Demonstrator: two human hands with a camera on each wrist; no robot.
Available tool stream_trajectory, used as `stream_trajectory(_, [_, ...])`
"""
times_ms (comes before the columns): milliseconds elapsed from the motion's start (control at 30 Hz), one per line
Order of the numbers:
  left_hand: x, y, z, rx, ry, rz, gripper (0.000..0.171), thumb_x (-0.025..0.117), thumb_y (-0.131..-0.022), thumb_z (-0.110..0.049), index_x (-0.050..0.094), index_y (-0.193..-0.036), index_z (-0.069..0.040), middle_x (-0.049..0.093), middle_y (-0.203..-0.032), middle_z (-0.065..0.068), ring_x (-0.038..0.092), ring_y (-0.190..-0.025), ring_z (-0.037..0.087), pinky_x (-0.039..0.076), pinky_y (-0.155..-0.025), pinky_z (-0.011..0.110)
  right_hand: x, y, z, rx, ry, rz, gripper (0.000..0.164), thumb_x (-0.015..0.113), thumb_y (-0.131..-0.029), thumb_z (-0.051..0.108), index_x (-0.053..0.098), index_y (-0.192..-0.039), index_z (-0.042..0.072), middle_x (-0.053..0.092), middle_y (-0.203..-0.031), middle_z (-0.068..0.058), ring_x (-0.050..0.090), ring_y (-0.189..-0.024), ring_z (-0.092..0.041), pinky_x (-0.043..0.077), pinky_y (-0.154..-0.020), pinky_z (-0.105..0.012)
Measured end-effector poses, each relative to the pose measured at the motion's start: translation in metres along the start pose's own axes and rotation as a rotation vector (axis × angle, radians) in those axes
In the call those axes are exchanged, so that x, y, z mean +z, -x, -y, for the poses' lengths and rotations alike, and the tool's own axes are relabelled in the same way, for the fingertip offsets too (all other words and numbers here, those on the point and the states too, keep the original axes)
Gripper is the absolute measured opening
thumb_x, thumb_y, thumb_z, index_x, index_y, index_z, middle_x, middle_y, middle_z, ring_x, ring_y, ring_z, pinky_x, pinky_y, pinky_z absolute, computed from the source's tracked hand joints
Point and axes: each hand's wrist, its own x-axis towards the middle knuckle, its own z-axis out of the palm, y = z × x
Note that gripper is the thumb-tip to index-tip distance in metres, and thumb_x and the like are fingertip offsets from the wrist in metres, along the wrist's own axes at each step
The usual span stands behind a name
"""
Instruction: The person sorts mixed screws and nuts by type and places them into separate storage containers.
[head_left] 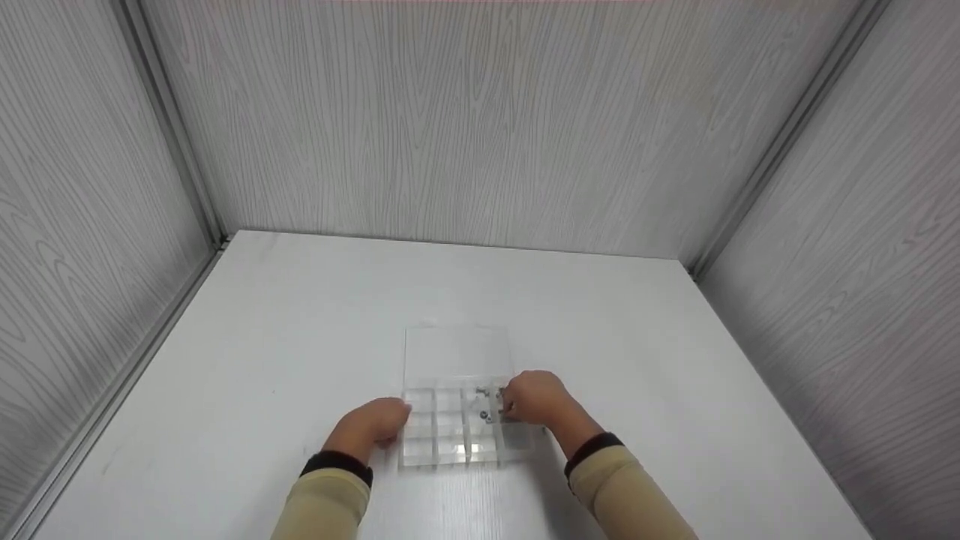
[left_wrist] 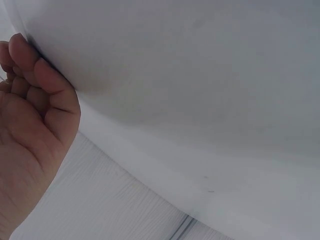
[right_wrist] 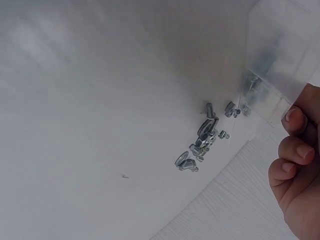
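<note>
Clear plastic compartment box (head_left: 451, 448), open lid (head_left: 457, 352) laid back twd the table's (head_left: 300, 292) far edge, is btwn left & right edges, well apart from both. Left hand (head_left: 375, 421) grips its left rim; right hand (head_left: 536, 397) curls at its right side, can't tell if clamped on box or a metal pc. Box prob. light, stiff, slick, crack-prone: hold by 2 opposite walls, not lid. Metal fasteners (right_wrist: 206, 127) prob. hard, slippery: fingertip pinch, 1 at a time.
</note>
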Motion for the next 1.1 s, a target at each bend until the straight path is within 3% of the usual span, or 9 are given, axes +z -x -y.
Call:
stream_trajectory(100, [0.001, 0.001, 0.001, -0.014, 0.02, 0.001, 0.039, 0.03, -0.099, -0.023, 0.052, -0.075, -0.003, 0.038, -0.051, 0.002, 0.033, -0.041, 0.013, 0.035, -0.048, 0.027, 0.002, 0.0, 0.001, -0.014, 0.072, -0.006, 0.026, 0.07, -0.075, 0.023, 0.059, -0.052, 0.02, 0.042, -0.05, 0.011, 0.033, -0.046, -0.008, 0.03, -0.044, -0.024])
stream_trajectory(200, [0.001, 0.0, 0.001, -0.01, 0.01, 0.01, 0.038, 0.029, -0.099, -0.023, 0.056, -0.089, 0.002, 0.044, -0.057, 0.005, 0.03, -0.042, 0.013, 0.035, -0.05, 0.027, 0.002, 0.0, 0.002, -0.03, 0.145, -0.005, 0.013, 0.072, -0.076, 0.029, 0.069, -0.064, 0.022, 0.054, -0.057, 0.009, 0.039, -0.048, -0.008, 0.037, -0.047, -0.025])
stream_trajectory(333, [0.001, 0.0, 0.001, -0.023, 0.011, 0.026, 0.037, 0.028, -0.1, -0.024, 0.054, -0.104, 0.003, 0.048, -0.064, 0.008, 0.029, -0.043, 0.013, 0.036, -0.053, 0.028, 0.004, 0.0, 0.003, -0.034, 0.174, 0.016, 0.013, 0.072, -0.077, 0.033, 0.071, -0.07, 0.021, 0.058, -0.06, 0.007, 0.042, -0.049, -0.008, 0.038, -0.048, -0.026])
stream_trajectory(500, [0.001, 0.001, 0.0, -0.036, 0.022, 0.021, 0.036, 0.029, -0.1, -0.025, 0.054, -0.096, 0.001, 0.045, -0.062, 0.007, 0.032, -0.045, 0.015, 0.037, -0.054, 0.029, 0.005, 0.0, 0.003, -0.021, 0.157, 0.045, 0.011, 0.072, -0.077, 0.027, 0.069, -0.069, 0.02, 0.056, -0.06, 0.007, 0.042, -0.05, -0.009, 0.039, -0.049, -0.026])
stream_trajectory(700, [0.001, -0.001, 0.002, -0.013, -0.004, 0.021, 0.037, 0.029, -0.1, -0.024, 0.055, -0.088, 0.0, 0.048, -0.064, 0.009, 0.034, -0.046, 0.017, 0.037, -0.056, 0.03, 0.0, -0.001, -0.003, -0.031, -0.045, 0.018, 0.001, 0.07, -0.078, 0.02, 0.07, -0.077, 0.019, 0.063, -0.071, 0.01, 0.054, -0.061, -0.008, 0.045, -0.056, -0.026])
stream_trajectory(833, [0.0, 0.0, 0.002, -0.017, 0.022, 0.02, 0.038, 0.029, -0.099, -0.024, 0.054, -0.083, -0.001, 0.041, -0.056, 0.005, 0.033, -0.044, 0.016, 0.037, -0.055, 0.029, -0.007, -0.004, -0.003, -0.045, -0.19, -0.008, 0.005, 0.068, -0.08, 0.014, 0.067, -0.08, 0.018, 0.061, -0.072, 0.01, 0.054, -0.066, -0.007, 0.046, -0.062, -0.025])
stream_trajectory(1100, [0.001, -0.001, 0.002, -0.026, 0.034, 0.02, 0.037, 0.029, -0.099, -0.024, 0.055, -0.087, -0.001, 0.045, -0.061, 0.008, 0.033, -0.046, 0.016, 0.036, -0.054, 0.029, -0.007, -0.005, 0.001, -0.079, -0.303, 0.022, 0.005, 0.066, -0.084, 0.02, 0.07, -0.087, 0.017, 0.059, -0.072, 0.012, 0.052, -0.065, -0.003, 0.045, -0.06, -0.022])
